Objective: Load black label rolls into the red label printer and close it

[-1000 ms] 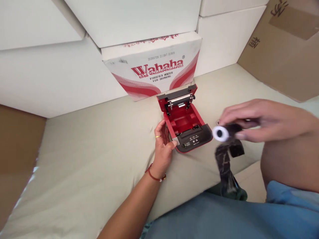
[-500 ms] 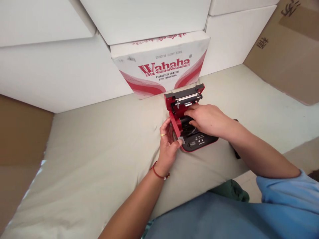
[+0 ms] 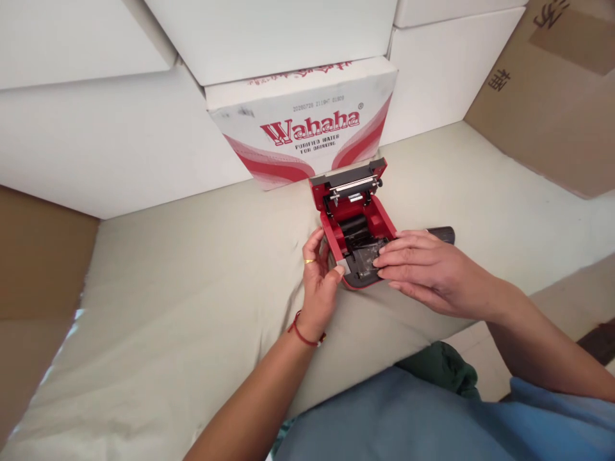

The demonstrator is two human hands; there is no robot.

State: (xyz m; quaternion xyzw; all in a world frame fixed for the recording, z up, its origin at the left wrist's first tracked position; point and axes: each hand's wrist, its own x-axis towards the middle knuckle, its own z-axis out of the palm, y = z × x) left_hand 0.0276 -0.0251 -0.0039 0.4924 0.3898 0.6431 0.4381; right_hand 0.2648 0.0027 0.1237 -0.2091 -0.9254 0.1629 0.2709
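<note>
A small red and black label printer stands on the cloth with its lid tipped back. A pale strip and a roller show inside the lid. In the red bay lies a black roll, and dark shiny film stretches from there over the front panel. My left hand grips the printer's left side, thumb on the grey front corner and fingers behind the wall. My right hand lies over the front right corner, its fingers stretched out, fingertips on the film; its palm is hidden.
Behind the printer stands a Wahaha water carton among stacked white boxes. Brown cartons flank the surface at left and right. A black object lies just past my right hand. Pale cloth covers the surface.
My right hand has come out of the printer's bay to its front right corner, and its fingers have straightened. Dark film now covers the front panel's printed marks. My left hand keeps its hold.
</note>
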